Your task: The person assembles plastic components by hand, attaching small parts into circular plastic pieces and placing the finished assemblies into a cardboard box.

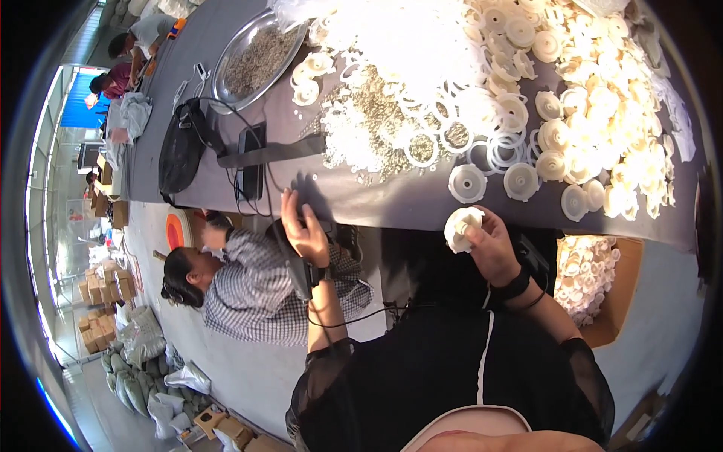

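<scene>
In my right hand (pixel 493 245) is a round white plastic part (pixel 461 228), pinched between thumb and fingers just off the table's near edge. My left hand (pixel 305 232) is raised beside that edge with its fingers stretched out and nothing in it. On the table, near my right hand, lie two white discs with central holes, one a disc (pixel 468 183) and the other a matching disc (pixel 520 181). Beyond them are flat white rings (pixel 422 148) and a spread of small metallic-looking pieces (pixel 361 120). A large heap of white plastic parts (pixel 595 113) covers the right side.
A metal tray (pixel 226 94) of small pieces stands at the far left, near a black bag (pixel 182 154) and a phone (pixel 251 162). A co-worker in a checked shirt (pixel 256 290) sits at my left. A cardboard box (pixel 623 290) of white parts is at right.
</scene>
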`<state>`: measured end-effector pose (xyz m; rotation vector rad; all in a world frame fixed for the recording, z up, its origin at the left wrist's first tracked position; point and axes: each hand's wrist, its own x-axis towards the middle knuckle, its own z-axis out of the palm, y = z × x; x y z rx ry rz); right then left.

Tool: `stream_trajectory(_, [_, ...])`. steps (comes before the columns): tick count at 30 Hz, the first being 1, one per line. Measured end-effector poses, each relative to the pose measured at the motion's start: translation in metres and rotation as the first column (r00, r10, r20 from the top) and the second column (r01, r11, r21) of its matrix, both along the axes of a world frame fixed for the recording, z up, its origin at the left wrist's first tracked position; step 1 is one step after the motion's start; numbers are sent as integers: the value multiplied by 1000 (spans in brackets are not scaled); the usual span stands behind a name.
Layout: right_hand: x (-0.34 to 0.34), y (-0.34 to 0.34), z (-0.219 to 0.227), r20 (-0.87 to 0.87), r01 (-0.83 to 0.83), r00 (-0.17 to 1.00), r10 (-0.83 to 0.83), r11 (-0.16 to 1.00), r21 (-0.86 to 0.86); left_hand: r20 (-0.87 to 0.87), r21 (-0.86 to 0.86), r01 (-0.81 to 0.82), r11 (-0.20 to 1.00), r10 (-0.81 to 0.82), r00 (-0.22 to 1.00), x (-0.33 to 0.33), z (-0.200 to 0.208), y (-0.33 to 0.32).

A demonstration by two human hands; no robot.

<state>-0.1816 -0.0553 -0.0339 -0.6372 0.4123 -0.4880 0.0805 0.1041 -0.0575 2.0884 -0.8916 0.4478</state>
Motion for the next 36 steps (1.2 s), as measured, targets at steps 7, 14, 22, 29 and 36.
stream_trajectory(7, [2, 9, 2, 56, -105, 993, 106, 994, -18, -121, 104, 5, 995, 8, 993, 9, 6, -12])
stream_trajectory(14, [-5, 8, 7, 6, -23, 1000, 23, 1000, -21, 77, 278, -45, 959, 25, 997, 16, 9, -34])
stream_trajectory(22, [-3, -4, 5, -11, -22, 1000, 20, 965, -262, -660, -544, 429, 721, -684, 311, -91, 54, -63])
stream_trajectory(29, [-11, -27, 29, 64, 96, 989, -134, 253, -963, -703, -638, 528, 560, -704, -103, -110, 73, -76])
stream_trajectory(36, [-18, -30, 40, 198, 188, 972, -126, -85, -978, -691, -645, 558, 522, -710, -134, -118, 79, -79])
